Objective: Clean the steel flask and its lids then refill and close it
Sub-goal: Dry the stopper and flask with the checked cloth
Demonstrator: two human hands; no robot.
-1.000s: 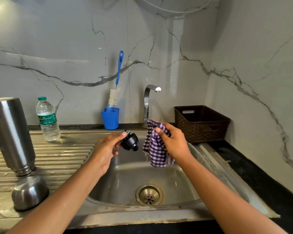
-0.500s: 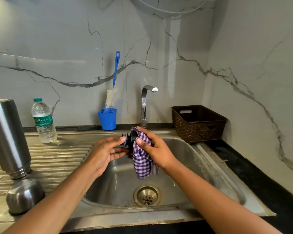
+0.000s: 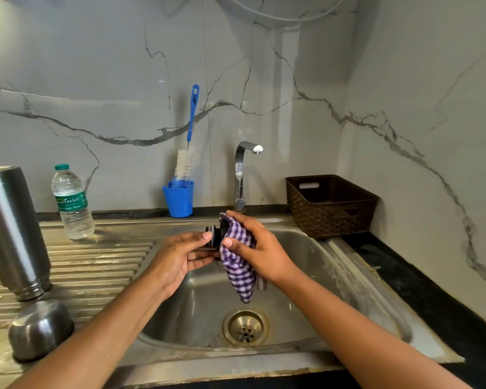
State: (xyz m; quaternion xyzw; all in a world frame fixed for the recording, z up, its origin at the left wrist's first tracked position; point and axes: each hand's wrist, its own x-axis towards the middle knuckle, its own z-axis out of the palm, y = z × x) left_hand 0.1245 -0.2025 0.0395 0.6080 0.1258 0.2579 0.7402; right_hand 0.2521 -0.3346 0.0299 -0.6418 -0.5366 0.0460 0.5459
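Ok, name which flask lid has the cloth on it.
The black stopper, held by the left hand, with the right hand pressing the checked cloth over it; the steel cap sits alone on the drainboard.

- Steel flask (image 3: 11, 228): tall, shiny, uncapped, standing mouth-down on the ribbed drainboard (image 3: 96, 265), far left.
- Steel cap (image 3: 40, 329): domed, rim-down, just in front of the flask.
- Black stopper (image 3: 216, 235): above the basin (image 3: 197, 304), half wrapped in purple checked cloth (image 3: 237, 265).
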